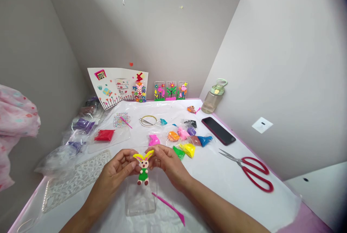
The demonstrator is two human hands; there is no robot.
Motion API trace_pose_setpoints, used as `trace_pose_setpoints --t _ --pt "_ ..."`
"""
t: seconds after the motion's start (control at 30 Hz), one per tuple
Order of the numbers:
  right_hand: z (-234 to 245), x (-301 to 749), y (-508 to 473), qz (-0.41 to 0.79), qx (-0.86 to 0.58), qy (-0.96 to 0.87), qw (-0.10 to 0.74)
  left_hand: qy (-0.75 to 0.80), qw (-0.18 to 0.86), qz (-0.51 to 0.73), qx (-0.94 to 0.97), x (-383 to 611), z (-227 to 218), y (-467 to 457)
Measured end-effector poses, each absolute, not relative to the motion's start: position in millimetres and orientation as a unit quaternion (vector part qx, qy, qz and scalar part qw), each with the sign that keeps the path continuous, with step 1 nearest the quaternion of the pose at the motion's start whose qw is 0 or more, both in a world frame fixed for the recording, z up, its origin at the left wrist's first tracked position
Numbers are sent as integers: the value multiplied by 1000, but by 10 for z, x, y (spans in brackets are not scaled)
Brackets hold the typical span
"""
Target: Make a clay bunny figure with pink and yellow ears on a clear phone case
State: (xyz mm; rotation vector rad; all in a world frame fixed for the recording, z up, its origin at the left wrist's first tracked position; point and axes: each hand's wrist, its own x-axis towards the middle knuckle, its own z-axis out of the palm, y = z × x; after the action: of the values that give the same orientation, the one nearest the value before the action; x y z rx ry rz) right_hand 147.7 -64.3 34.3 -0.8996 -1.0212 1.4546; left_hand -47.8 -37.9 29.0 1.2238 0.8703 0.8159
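A small clay rabbit (143, 174) with yellow and pink ears, a green body and brown feet lies on the upper part of a clear phone case (141, 204). My left hand (120, 168) is closed, its thumb and fingers at the rabbit's left ear and the case's top edge. From the other side, my right hand (166, 162) pinches the right ear near its tip. Some fingertips are hidden behind the ears and the case. Just below my right hand rests a pink modelling tool (170, 207).
Bags of coloured clay (187, 149) lie beyond my hands. Red-handled scissors (249, 169), a phone (219, 130) and a bottle (214, 97) stand or lie to the right. On the left are a textured clear sheet (78, 178) and red clay (104, 135). Decorated cases (171, 90) lean on the wall.
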Motion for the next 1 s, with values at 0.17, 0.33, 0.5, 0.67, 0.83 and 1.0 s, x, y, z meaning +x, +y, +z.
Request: trace_pose_setpoints --t 0.17,0.33,0.5,0.67,0.83,1.0 --pt "476 1646 -605 493 -435 -483 578 389 665 373 517 -501 280 -363" --pt "558 1689 -645 370 -478 -597 527 382 674 376 508 -499 284 -358" --pt "533 1659 -674 267 -476 -681 489 382 677 378 504 -494 283 -363" --pt "463 1666 -659 234 -470 -709 471 380 678 379 503 -503 261 -358" --pt "451 1675 -652 221 -476 -716 461 379 681 376 502 -510 247 -362" --pt "457 1671 -647 238 -477 -704 469 383 678 378 500 -496 275 -364"
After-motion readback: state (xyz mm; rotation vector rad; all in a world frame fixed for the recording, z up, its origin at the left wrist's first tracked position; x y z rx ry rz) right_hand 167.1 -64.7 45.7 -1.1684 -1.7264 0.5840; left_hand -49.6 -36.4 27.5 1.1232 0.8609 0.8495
